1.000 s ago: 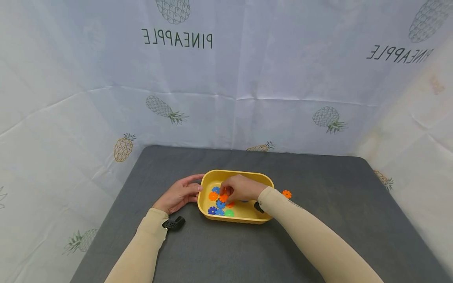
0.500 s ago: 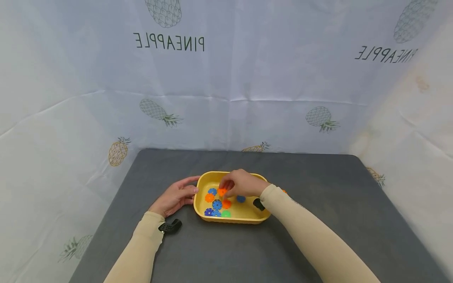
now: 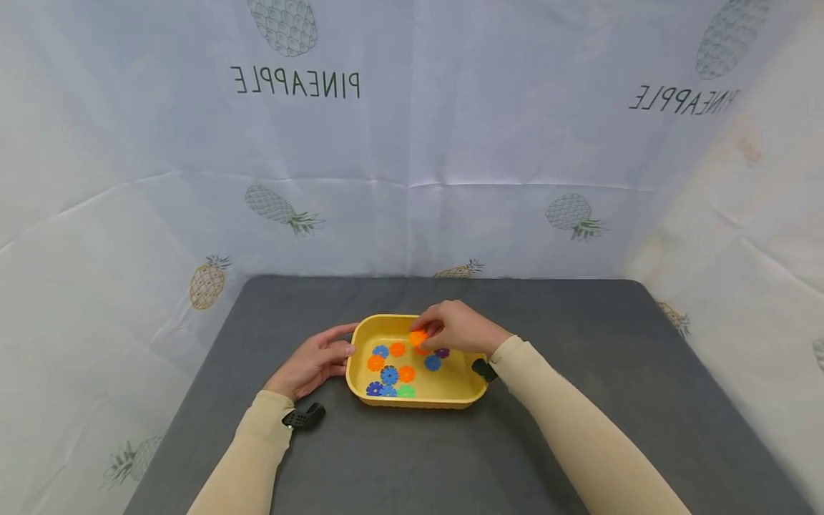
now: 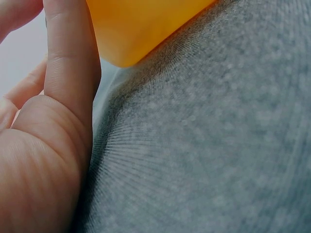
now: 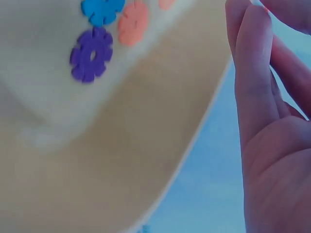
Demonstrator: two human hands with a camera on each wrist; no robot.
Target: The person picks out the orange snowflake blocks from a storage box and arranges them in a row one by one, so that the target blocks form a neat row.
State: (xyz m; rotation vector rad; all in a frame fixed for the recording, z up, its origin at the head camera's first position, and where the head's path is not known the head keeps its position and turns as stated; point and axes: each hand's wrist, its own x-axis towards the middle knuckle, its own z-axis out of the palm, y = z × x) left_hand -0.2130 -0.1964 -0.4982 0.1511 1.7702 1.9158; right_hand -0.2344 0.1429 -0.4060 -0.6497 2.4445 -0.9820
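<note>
A yellow plastic tray (image 3: 444,390) rests on the dark tabletop. My left hand (image 3: 312,363) lies at its left end, fingers extended and right at the wall; the left wrist view shows the thumb (image 4: 70,63) straight near the tray's corner. Over the tray's back part, my right hand (image 3: 460,327) pinches an orange flower-shaped disc (image 3: 418,337) between thumb and fingers. Several similar discs lie flat inside: a blue one (image 3: 433,363), an orange one (image 3: 406,374), a green one (image 3: 405,391). A purple disc (image 5: 83,58) shows in the right wrist view.
The grey table (image 3: 373,458) spreads around the tray. Behind it hangs a pale curtain (image 3: 483,136) with pineapple prints. A black wrist strap (image 3: 305,417) is on the left wrist, and a dark device (image 3: 484,369) at the right wrist overlaps the tray's right end.
My right hand has lifted from among the discs with the orange disc and shifted toward the right, uncovering more discs. An orange disc on the table right of the tray has dropped from sight.
</note>
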